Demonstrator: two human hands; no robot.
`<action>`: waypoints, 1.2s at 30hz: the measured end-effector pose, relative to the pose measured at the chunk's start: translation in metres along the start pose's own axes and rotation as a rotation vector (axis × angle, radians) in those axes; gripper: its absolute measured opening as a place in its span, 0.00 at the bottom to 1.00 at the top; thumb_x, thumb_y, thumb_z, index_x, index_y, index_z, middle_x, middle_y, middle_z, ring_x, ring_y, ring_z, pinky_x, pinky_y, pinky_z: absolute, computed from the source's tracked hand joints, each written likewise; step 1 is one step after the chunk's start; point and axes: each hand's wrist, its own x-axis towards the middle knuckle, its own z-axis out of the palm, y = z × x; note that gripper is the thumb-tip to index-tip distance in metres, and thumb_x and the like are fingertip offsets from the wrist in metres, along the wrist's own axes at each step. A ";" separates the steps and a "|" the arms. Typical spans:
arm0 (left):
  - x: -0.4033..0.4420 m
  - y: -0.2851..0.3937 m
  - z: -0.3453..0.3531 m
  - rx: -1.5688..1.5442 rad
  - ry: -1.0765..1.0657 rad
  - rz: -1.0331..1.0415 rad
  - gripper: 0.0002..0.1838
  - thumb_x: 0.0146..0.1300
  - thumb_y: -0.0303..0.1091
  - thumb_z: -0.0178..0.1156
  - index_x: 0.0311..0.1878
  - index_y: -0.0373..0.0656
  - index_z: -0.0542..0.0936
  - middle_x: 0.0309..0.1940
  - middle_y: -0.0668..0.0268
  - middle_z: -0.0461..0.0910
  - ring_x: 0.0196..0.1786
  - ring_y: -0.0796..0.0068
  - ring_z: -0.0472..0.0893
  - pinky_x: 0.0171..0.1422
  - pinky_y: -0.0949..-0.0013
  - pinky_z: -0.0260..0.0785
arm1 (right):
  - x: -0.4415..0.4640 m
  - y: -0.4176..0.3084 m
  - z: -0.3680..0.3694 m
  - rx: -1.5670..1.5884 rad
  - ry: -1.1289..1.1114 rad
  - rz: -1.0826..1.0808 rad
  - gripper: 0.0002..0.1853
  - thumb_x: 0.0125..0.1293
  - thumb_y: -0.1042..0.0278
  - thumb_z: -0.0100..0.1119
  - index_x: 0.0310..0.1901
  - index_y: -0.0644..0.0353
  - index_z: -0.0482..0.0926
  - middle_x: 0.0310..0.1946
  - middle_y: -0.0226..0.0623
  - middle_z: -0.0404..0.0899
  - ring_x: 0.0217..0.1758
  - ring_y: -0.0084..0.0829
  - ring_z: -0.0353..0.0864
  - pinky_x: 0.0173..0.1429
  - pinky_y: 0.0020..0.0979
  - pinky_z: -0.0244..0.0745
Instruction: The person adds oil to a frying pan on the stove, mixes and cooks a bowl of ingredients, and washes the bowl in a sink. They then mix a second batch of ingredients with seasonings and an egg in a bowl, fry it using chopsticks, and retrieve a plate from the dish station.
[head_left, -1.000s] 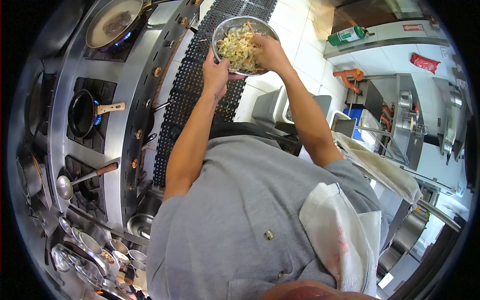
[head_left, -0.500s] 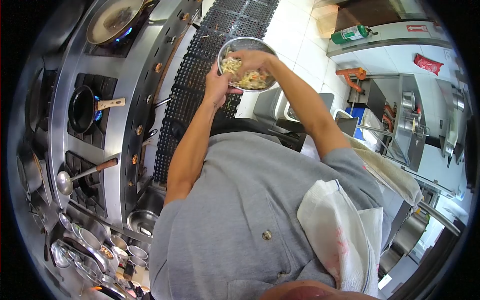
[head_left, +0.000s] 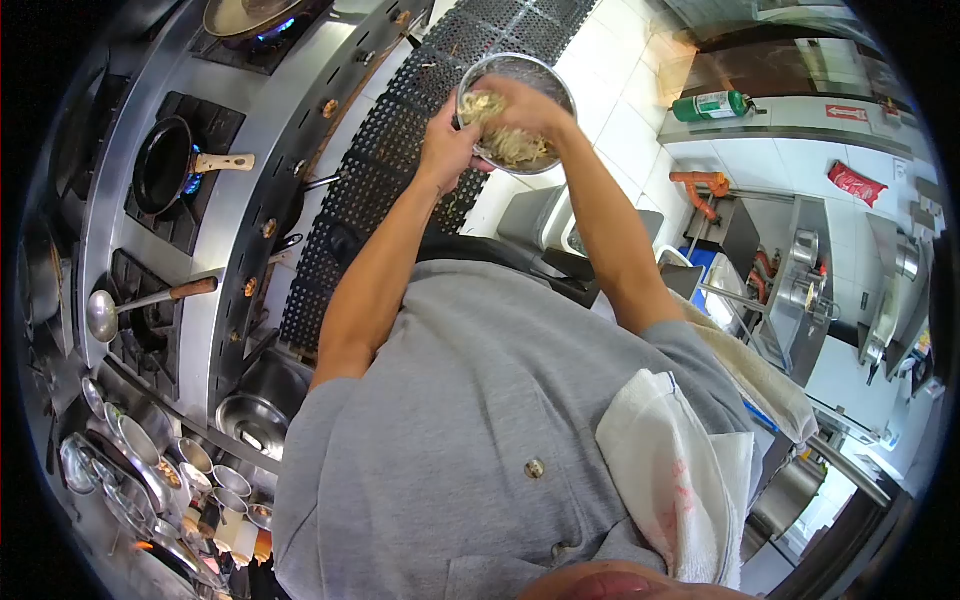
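A metal mixing bowl (head_left: 566,88) holding a pale shredded food mix (head_left: 515,148) is held out in front of me, above the floor mat. My left hand (head_left: 447,150) grips the bowl's near left side, its fingers closed at the rim and partly under it. Inside the bowl, my right hand (head_left: 522,106) reaches into the shreds. Motion smears its fingers, so their closure is unclear.
On the stove at left, a black frying pan (head_left: 163,165) with a wooden handle sits over a blue flame. Another pan (head_left: 245,15) is beyond it. A ladle (head_left: 103,315) lies by the nearer burner. Several metal containers (head_left: 195,455) stand lower left. A black perforated mat (head_left: 400,150) covers the floor.
The bowl and both hands appear slightly higher and further right as the whole view shifts. My right hand has moved within the bowl, and the shreds have shifted.
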 end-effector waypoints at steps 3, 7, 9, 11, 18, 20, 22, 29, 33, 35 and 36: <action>0.000 -0.004 -0.012 0.016 -0.001 -0.043 0.37 0.57 0.16 0.47 0.72 0.52 0.58 0.51 0.56 0.76 0.36 0.63 0.84 0.26 0.64 0.83 | -0.003 -0.008 0.010 -0.122 -0.185 -0.125 0.35 0.39 0.64 0.67 0.57 0.53 0.76 0.56 0.46 0.76 0.61 0.46 0.73 0.64 0.38 0.68; -0.007 -0.006 -0.020 -0.066 0.053 -0.130 0.33 0.61 0.18 0.49 0.71 0.48 0.60 0.51 0.57 0.77 0.38 0.65 0.84 0.27 0.65 0.83 | -0.008 0.005 -0.015 -0.498 -0.333 -0.416 0.36 0.36 0.69 0.71 0.56 0.54 0.78 0.56 0.50 0.73 0.59 0.49 0.71 0.62 0.37 0.68; -0.013 -0.003 -0.018 -0.064 0.084 0.010 0.34 0.60 0.18 0.49 0.71 0.48 0.58 0.52 0.57 0.77 0.40 0.64 0.84 0.27 0.65 0.83 | -0.013 0.011 -0.022 -0.331 -0.093 -0.201 0.37 0.36 0.71 0.72 0.57 0.52 0.76 0.56 0.51 0.72 0.59 0.48 0.70 0.60 0.37 0.70; -0.009 -0.009 -0.009 -0.042 0.129 0.065 0.39 0.56 0.17 0.47 0.73 0.51 0.57 0.55 0.51 0.75 0.40 0.60 0.84 0.30 0.62 0.83 | -0.022 -0.010 0.003 -0.241 0.058 -0.055 0.38 0.39 0.73 0.71 0.58 0.57 0.73 0.51 0.52 0.74 0.55 0.48 0.74 0.58 0.37 0.72; -0.019 -0.028 -0.002 0.289 0.217 0.120 0.39 0.58 0.18 0.50 0.74 0.49 0.54 0.55 0.50 0.76 0.37 0.63 0.84 0.32 0.64 0.82 | -0.014 -0.005 0.050 1.100 0.501 0.296 0.27 0.48 0.91 0.59 0.53 0.65 0.75 0.44 0.43 0.80 0.37 0.32 0.82 0.44 0.33 0.82; -0.021 -0.025 -0.004 0.134 0.209 0.045 0.39 0.58 0.18 0.48 0.74 0.51 0.54 0.55 0.51 0.75 0.37 0.62 0.84 0.30 0.64 0.82 | -0.026 -0.006 0.032 0.911 0.427 0.221 0.29 0.47 0.88 0.61 0.55 0.64 0.75 0.41 0.41 0.81 0.36 0.30 0.82 0.43 0.32 0.81; -0.017 -0.024 -0.006 -0.034 0.148 -0.061 0.40 0.59 0.16 0.45 0.75 0.56 0.52 0.55 0.54 0.73 0.36 0.59 0.84 0.25 0.63 0.83 | -0.039 -0.016 0.018 0.569 0.371 0.082 0.27 0.46 0.84 0.64 0.52 0.63 0.79 0.38 0.40 0.83 0.36 0.28 0.82 0.42 0.31 0.79; -0.015 -0.019 0.005 -0.141 0.077 0.005 0.31 0.61 0.17 0.45 0.69 0.48 0.58 0.53 0.55 0.76 0.40 0.59 0.85 0.29 0.63 0.84 | -0.031 0.005 0.038 0.755 0.339 0.384 0.37 0.50 0.80 0.67 0.64 0.58 0.67 0.45 0.43 0.79 0.42 0.33 0.81 0.44 0.34 0.80; -0.010 -0.020 0.000 -0.106 0.071 -0.028 0.29 0.62 0.19 0.46 0.67 0.48 0.60 0.53 0.56 0.76 0.41 0.60 0.84 0.31 0.62 0.84 | -0.013 0.015 0.053 1.323 0.339 0.317 0.38 0.48 0.76 0.69 0.64 0.57 0.67 0.47 0.44 0.79 0.45 0.34 0.81 0.47 0.34 0.79; -0.012 -0.014 -0.002 -0.101 0.078 -0.055 0.29 0.62 0.19 0.46 0.67 0.48 0.60 0.52 0.56 0.76 0.42 0.60 0.84 0.32 0.61 0.84 | -0.016 0.021 0.034 0.556 0.376 0.234 0.30 0.49 0.84 0.63 0.58 0.62 0.75 0.41 0.42 0.82 0.42 0.29 0.82 0.43 0.30 0.80; -0.010 -0.013 -0.003 -0.139 0.075 -0.055 0.32 0.61 0.17 0.44 0.69 0.49 0.58 0.53 0.55 0.75 0.42 0.59 0.84 0.30 0.62 0.84 | -0.016 0.028 0.026 0.395 0.417 0.157 0.22 0.50 0.82 0.61 0.50 0.65 0.80 0.35 0.42 0.84 0.40 0.28 0.82 0.44 0.29 0.78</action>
